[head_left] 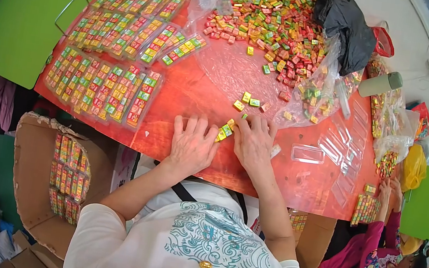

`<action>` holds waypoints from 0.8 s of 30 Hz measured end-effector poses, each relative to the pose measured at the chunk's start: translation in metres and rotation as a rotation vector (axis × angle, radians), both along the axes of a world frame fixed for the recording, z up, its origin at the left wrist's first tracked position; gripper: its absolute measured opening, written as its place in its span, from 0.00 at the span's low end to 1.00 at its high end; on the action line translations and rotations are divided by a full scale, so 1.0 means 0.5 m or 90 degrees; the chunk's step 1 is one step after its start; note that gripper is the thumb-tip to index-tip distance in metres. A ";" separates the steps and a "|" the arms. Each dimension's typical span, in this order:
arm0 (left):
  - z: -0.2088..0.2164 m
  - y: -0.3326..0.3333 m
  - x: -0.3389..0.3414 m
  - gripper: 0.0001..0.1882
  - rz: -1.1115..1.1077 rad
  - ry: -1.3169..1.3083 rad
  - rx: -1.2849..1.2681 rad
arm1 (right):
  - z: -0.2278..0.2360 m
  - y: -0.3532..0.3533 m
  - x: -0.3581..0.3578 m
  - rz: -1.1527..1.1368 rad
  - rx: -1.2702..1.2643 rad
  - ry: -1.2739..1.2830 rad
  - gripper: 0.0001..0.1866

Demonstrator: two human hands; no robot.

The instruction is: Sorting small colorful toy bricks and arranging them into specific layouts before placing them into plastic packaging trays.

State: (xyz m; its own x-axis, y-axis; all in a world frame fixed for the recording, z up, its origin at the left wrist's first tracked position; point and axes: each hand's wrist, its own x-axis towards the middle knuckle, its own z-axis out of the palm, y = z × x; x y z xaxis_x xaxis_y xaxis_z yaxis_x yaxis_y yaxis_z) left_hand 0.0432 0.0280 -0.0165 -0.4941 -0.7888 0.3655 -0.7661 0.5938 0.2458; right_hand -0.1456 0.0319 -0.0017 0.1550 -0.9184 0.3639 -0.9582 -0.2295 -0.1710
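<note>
A short row of small yellow and green wrapped boxes (225, 130) lies on the red table between my hands. My left hand (191, 144) rests palm down with its fingers apart, its thumb side against the row's lower left end. At the row's upper right end, my right hand (254, 144) has its fingers curled over a small green box (244, 116), partly hidden by the fingertips. Just beyond lie several loose boxes (246, 97), yellow, green and red. A large heap of the same boxes (274, 22) spreads across the far side on clear plastic.
Filled clear trays (106, 86) stand in rows at left. Empty clear trays (307, 154) lie at right. A black plastic bag (345, 23) borders the heap. A cardboard carton (33, 174) stands below left. Another person's hands (389, 194) work at the right edge.
</note>
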 end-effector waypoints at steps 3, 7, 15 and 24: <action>0.002 -0.001 -0.001 0.20 0.001 0.003 -0.003 | -0.001 0.003 -0.014 -0.009 -0.011 -0.036 0.08; -0.001 0.000 0.000 0.20 0.005 0.005 0.003 | -0.002 -0.012 -0.035 -0.072 -0.034 0.015 0.08; -0.003 0.000 -0.001 0.19 0.005 0.006 -0.008 | -0.007 -0.009 -0.002 -0.023 -0.018 0.013 0.10; -0.005 -0.002 -0.002 0.19 0.006 0.009 -0.030 | 0.004 -0.064 -0.006 0.015 -0.031 0.005 0.13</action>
State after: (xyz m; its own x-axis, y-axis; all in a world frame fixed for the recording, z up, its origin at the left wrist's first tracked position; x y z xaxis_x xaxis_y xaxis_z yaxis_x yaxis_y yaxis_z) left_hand 0.0420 0.0272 -0.0189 -0.4815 -0.7751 0.4091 -0.7682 0.5980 0.2287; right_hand -0.1486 -0.0001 0.0004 0.1792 -0.8956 0.4072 -0.9538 -0.2596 -0.1513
